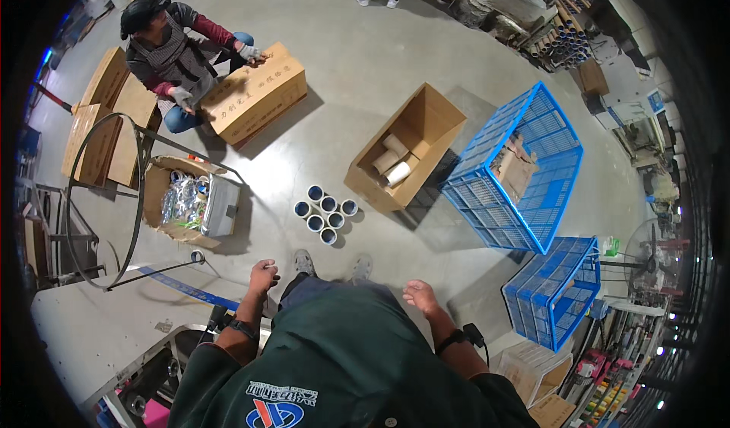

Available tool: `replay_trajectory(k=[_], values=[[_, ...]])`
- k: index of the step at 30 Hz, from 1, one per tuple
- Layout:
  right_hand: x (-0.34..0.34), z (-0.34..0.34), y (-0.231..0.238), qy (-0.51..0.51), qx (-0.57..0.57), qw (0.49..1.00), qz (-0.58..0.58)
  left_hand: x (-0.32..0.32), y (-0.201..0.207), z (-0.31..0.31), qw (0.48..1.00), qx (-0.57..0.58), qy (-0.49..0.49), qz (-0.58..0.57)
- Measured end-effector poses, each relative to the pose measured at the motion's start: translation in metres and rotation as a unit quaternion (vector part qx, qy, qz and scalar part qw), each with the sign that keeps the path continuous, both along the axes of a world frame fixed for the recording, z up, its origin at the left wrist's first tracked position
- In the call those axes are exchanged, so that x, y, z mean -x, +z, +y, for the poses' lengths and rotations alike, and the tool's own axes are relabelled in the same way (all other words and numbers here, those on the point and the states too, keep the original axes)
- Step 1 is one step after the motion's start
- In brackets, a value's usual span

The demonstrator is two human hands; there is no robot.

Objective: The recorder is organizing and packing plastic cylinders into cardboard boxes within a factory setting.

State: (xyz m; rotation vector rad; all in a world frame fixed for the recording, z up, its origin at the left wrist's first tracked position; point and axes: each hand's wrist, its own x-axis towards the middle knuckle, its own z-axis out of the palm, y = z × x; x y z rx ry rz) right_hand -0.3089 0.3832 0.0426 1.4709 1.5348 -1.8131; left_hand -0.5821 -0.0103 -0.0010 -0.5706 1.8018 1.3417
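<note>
My left hand (264,276) hangs beside my body with its fingers loosely bent and apart, holding nothing. On the other side my right hand (420,295) hangs in the air, also without anything in it, its fingers a little spread. In front of my shoes, several short white rolls with dark blue insides (328,204) stand on end in a tight cluster on the floor. Beyond them to the right is an open cardboard box (368,183) with a few pale rolls (397,173) lying at its bottom. Neither hand touches anything.
A crouching person (182,55) in gloves grips a closed carton (262,93) at the far left. An open box of plastic scraps (228,207) stands left. Blue crates (487,192) stand right. A metal hoop (69,200) and a machine table (84,344) are near my left.
</note>
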Motion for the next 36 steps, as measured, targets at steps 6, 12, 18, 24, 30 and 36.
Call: replay_trajectory(k=[6, 12, 18, 24, 30, 36], values=[[-0.003, -0.01, 0.009, 0.015, -0.013, 1.0, 0.002, -0.009, -0.012, -0.016, 1.0, -0.018, 0.006, -0.008], [-0.016, -0.022, 0.003, -0.033, -0.003, 0.999, 0.032, -0.016, 0.001, -0.02, 1.0, -0.006, 0.002, 0.001], [-0.036, -0.017, -0.027, -0.004, 0.001, 1.0, 0.02, -0.022, -0.009, -0.029, 1.0, -0.006, 0.006, 0.015], [-0.031, -0.016, -0.019, 0.009, 0.013, 1.0, -0.017, -0.022, 0.008, -0.022, 1.0, 0.002, 0.017, 0.017], [-0.02, -0.015, -0.009, 0.044, -0.003, 0.999, -0.006, -0.025, 0.004, -0.023, 1.0, -0.012, 0.019, 0.02], [-0.004, -0.017, -0.005, 0.072, -0.027, 0.997, -0.026, -0.035, -0.007, -0.032, 0.999, -0.022, 0.042, 0.009]])
